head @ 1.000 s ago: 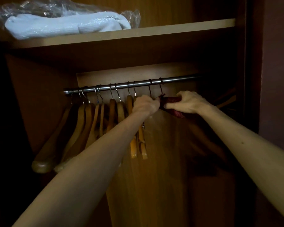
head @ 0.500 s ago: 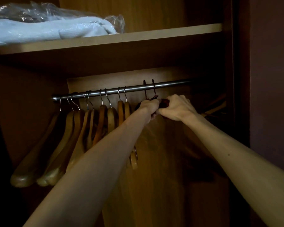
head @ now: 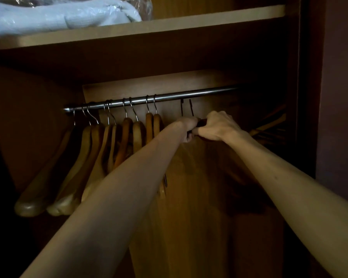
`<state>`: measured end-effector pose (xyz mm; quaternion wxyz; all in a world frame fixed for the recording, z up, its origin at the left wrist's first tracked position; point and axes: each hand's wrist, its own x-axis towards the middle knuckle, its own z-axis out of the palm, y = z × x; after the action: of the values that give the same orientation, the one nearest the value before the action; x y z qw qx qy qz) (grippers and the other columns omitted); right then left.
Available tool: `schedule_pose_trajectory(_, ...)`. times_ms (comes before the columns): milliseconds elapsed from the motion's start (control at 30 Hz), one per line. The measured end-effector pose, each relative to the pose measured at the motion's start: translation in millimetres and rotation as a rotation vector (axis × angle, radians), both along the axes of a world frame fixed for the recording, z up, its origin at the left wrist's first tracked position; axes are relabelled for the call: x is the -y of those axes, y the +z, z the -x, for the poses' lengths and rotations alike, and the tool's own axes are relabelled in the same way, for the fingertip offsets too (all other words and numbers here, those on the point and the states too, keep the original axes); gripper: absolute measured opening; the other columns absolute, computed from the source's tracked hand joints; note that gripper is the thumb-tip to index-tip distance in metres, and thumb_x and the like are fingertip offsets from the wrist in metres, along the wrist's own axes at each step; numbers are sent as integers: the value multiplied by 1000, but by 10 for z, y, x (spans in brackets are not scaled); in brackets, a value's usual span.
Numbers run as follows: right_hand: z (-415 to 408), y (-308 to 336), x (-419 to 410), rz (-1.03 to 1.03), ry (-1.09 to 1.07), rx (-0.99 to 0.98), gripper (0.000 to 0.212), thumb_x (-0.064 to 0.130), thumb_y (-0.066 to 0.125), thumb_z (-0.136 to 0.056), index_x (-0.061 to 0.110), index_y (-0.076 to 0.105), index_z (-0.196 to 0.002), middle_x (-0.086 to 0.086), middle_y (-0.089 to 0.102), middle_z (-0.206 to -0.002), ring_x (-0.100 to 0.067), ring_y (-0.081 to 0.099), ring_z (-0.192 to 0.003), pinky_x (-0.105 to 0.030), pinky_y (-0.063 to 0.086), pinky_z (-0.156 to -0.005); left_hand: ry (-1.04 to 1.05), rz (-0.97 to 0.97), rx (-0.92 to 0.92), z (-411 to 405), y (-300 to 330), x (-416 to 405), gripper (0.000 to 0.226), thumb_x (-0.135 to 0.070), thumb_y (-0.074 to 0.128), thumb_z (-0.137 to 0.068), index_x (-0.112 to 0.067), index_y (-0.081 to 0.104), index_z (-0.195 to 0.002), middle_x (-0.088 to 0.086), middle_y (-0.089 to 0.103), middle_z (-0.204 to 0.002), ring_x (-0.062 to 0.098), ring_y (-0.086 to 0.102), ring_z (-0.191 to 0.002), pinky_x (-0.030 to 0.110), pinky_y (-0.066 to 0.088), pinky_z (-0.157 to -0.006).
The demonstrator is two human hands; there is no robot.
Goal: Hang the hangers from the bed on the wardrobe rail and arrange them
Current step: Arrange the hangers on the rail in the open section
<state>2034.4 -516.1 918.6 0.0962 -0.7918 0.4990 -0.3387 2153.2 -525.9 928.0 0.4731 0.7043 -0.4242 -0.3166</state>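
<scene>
Head view, looking into an open wardrobe in dim light. Across the middle, a metal rail [head: 169,98], and on its left stretch a row of pale wooden hangers [head: 100,153], hooks over the bar, bodies fanned toward the lower left, packed close and touching. Further right along the bar, apart from that row, two dark hangers [head: 202,123]: thin hooks rising to the rail, though whether fully seated over it cannot be told in the shadow; bodies mostly hidden behind the fists. Left hand [head: 188,128] curled shut around the dark wood just under the hooks; right hand [head: 217,125] likewise closed on the same pair from the other side, knuckles up, both fists touching. Above, a shelf [head: 189,23] with a pale folded blanket [head: 58,17] in clear plastic wrap. At the far right, deep in shadow, more hangers [head: 269,129], faint and hard to count. Probably stiff, light things, these hangers: rigid wood, no give, smooth lacquer likely a little slippery, wire hooks free to swivel. Best held at the neck, right beneath the hook, as here, for steering along the bar. Likely near the end of the job: sliding this pair leftward to close the gap.
</scene>
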Motion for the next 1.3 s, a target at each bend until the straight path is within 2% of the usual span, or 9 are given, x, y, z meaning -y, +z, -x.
schedule_pose_trajectory(200, 273, -814, -242, 24, 5, 70, 29, 44, 70, -85, 18, 64, -99, -2, 65, -84, -22, 64, -77, -28, 50, -59, -56, -51, 92, 284, -572, -199, 33, -32, 51, -102, -14, 57, -128, 4, 57, -91, 11, 49, -66, 19, 34, -39)
schedule_pose_trajectory(367, 427, -1602, -475, 16, 15, 61, 46, 42, 72, -84, 16, 61, -121, -5, 69, -98, -25, 69, -86, -34, 59, -72, -66, -66, -36, 511, -1351, -506, 37, -35, 48, -104, -15, 51, -134, 2, 58, -95, 22, 56, -95, 30, 47, -72)
schedule_pose_trajectory(467, 460, -2012, -644, -16, 30, 39, 57, 44, 70, -86, 17, 55, -134, -6, 69, -108, -25, 70, -93, -31, 56, -74, -61, -35, -181, 518, -1809, -705, 36, -40, 55, -101, -16, 56, -129, 4, 67, -114, 23, 62, -106, 30, 49, -75)
schedule_pose_trajectory(700, 383, -2720, -1027, -127, 171, 20, 85, 54, 69, -85, 24, 33, -155, -1, 58, -124, -21, 67, -104, -20, 49, -76, -9, -31, -337, 175, -2686, -1046, 35, -45, 79, -82, -17, 64, -96, 1, 74, -97, 12, 70, -87, 26, 57, -74)
schedule_pose_trajectory(867, 472, -2877, -1122, -421, 437, 84, 70, 73, 39, -91, 49, 22, -155, 7, 35, -159, -10, 32, -144, -38, 34, -112, -150, -60, -362, -310, -2935, -1271, 66, -46, 82, -76, -7, 63, -126, 6, 76, -108, 21, 73, -101, 40, 58, -94)
schedule_pose_trajectory(933, 523, -2921, -1023, -492, 467, 185, 63, 75, 32, -91, 53, 32, -150, 10, 41, -156, -10, 41, -141, -46, 35, -116, -199, -107, -390, -521, -2969, -1376, 73, -46, 85, -73, -9, 58, -129, 10, 73, -116, 25, 71, -105, 41, 58, -92)
schedule_pose_trajectory(1033, 601, -2981, -811, -407, 405, 149, 73, 69, 58, -86, 44, 36, -151, 16, 45, -145, -5, 46, -131, -48, 45, -110, -250, -183, -373, -840, -3062, -1506, 94, -51, 93, -58, -11, 53, -134, 14, 70, -119, 28, 72, -102, 38, 59, -79)
schedule_pose_trajectory(1200, 506, -2996, -551, -243, 412, -125, 122, 50, 87, -68, 36, 9, -161, 17, 4, -167, -11, -4, -154, -52, 14, -123, -428, -256, -381, -1116, -3029, -1699, 46, -30, 91, -66, -13, 65, -99, 8, 71, -86, 18, 71, -69, 29, 59, -57)
schedule_pose_trajectory(1300, 395, -2973, -467, -104, 442, -325, 131, 55, 87, -64, 23, 7, -162, 9, 0, -169, -15, -7, -155, -50, 7, -122, -554, -352, -220, -1303, -3075, -1709, 41, -36, 88, -68, -14, 74, -99, 11, 73, -96, 18, 70, -78, 33, 60, -72)
